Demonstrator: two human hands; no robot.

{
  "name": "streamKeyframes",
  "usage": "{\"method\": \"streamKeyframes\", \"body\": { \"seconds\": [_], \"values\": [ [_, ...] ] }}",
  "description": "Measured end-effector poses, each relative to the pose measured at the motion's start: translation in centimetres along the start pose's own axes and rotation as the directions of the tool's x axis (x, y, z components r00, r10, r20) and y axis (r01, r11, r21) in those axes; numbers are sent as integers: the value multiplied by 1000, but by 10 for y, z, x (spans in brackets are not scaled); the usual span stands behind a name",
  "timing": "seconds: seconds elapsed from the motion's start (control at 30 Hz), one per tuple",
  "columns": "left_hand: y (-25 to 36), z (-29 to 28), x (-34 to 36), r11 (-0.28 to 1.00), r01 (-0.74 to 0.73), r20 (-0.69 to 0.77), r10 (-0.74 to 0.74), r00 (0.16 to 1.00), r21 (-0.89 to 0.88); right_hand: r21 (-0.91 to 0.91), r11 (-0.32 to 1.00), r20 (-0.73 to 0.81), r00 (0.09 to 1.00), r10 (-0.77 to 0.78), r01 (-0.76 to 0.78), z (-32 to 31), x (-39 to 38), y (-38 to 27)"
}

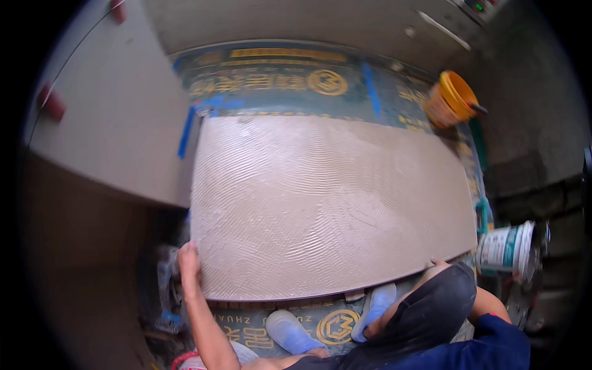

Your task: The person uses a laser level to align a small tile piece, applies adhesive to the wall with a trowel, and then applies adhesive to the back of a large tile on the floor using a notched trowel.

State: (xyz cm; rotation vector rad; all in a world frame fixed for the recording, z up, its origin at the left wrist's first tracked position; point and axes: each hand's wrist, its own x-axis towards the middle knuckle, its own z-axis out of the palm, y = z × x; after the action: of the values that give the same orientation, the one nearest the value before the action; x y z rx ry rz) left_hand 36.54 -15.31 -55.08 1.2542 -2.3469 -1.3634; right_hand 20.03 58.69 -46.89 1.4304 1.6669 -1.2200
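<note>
A large rectangular tile (333, 197) lies face up in front of me. Its upper side is coated in pale adhesive combed into curved ridges. At the tile's near left corner, my left hand (189, 264) is closed around the edge, fingers curled under or against it. My right hand (439, 264) grips the near edge toward the right, with a fingertip showing on top. Most of that hand and its forearm are hidden behind my bent right knee (447, 299). How far the fingers of either hand reach beneath the tile cannot be seen.
Dark green printed sheeting (277, 83) covers the floor. A yellow bucket (450, 102) with a dark handle in it stands far right; a white-and-green bucket (505, 248) sits nearer. Pale panels with red clamps (51, 103) rise at left. My light slippers (295, 333) are by the near edge.
</note>
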Motion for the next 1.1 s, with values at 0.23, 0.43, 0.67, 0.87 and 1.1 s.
{"method": "streamKeyframes", "body": {
  "seconds": [0.23,0.43,0.67,0.87,1.1],
  "values": [
    [-13,11,2,993,82,86,-75,994,-86,542,840,-31,999,-18,31,40,-16,43],
    [21,16,0,972,152,191,-117,975,-179,594,804,149,984,-102,-7,22,6,71],
    [2,20,14,988,152,89,-149,985,-33,722,691,207,965,-162,-38,43,5,94],
    [-11,20,9,898,-101,13,106,994,428,692,710,322,935,-146,-128,43,-1,105],
    [23,53,-51,808,-5,-162,124,979,589,633,759,439,879,-188,-153,30,36,127]
  ]
}}
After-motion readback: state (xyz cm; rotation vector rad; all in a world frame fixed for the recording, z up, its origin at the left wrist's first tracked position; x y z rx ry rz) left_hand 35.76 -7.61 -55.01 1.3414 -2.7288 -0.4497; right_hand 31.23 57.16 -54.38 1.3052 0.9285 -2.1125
